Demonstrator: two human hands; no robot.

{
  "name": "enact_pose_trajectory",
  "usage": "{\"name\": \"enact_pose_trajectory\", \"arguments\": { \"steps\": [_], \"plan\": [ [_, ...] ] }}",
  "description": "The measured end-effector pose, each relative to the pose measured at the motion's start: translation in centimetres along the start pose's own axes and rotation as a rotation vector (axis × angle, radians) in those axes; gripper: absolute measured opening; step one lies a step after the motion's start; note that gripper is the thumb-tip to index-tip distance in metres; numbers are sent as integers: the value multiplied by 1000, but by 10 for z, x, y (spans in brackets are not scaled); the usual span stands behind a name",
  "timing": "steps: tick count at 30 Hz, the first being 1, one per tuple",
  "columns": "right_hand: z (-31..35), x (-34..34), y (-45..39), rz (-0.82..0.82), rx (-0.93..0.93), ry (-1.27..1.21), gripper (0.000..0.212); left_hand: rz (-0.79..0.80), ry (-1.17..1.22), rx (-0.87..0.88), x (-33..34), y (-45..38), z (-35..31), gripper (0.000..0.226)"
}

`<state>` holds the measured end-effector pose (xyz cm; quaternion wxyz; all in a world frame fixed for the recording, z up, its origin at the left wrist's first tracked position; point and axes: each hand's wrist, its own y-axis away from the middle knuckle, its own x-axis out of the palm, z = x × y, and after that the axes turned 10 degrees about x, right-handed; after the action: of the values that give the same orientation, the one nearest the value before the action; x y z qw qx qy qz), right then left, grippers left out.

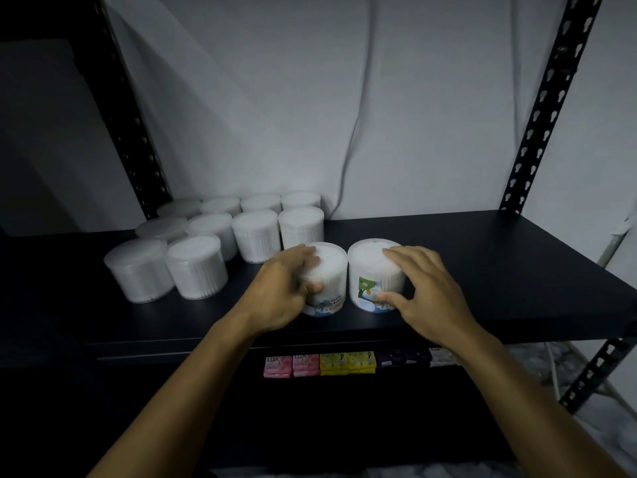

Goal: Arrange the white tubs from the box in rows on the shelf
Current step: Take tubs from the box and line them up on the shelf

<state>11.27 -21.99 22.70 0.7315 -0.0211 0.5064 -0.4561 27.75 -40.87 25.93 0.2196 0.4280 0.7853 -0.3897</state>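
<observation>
Hands at the front of a dark shelf [482,257], each on a white tub. Left hand [282,291] wrapped around the side of the left tub [329,274], fingers [303,251] curled over its lid, thumb pressed low on its wall. Right hand [427,288] on the right tub [374,270], fingers spread over the lid and thumb touching the printed label near its base; clamped or only resting, cannot tell. Both tubs upright, just beside each other with a narrow gap between, near the shelf's front edge. Behind and to the left, more white tubs [255,234] standing upright in rows, reaching back to the pale wall [413,98]. Black perforated uprights [551,98] at the shelf's rear corners. Thin cable [358,132] hanging down the wall. Below the shelf edge, on a lower level, a row of small soap packets [344,363]: pink, yellow, purple and one pale.
</observation>
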Motion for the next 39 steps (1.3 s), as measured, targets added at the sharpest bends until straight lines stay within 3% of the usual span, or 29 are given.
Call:
{"name": "enact_pose_trajectory", "arguments": {
  "steps": [5,9,15,21,29,39],
  "plan": [
    [-3,0,1,-36,-51,59,69,72,-125,84,-6,-2,6,47],
    [-13,-5,-1,43,-72,-24,69,68,-140,104,-8,3,7,52],
    [-24,-11,-7,246,26,-266,59,-91,-211,33,17,9,9,56],
    [-25,-9,-12,170,9,-209,47,-162,-149,21,27,9,8,52],
    [-21,-8,-6,85,38,-139,45,-73,-106,75,17,3,17,51],
    [-23,-8,-12,168,61,-259,46,-31,21,67,14,0,24,59]
  ]
}}
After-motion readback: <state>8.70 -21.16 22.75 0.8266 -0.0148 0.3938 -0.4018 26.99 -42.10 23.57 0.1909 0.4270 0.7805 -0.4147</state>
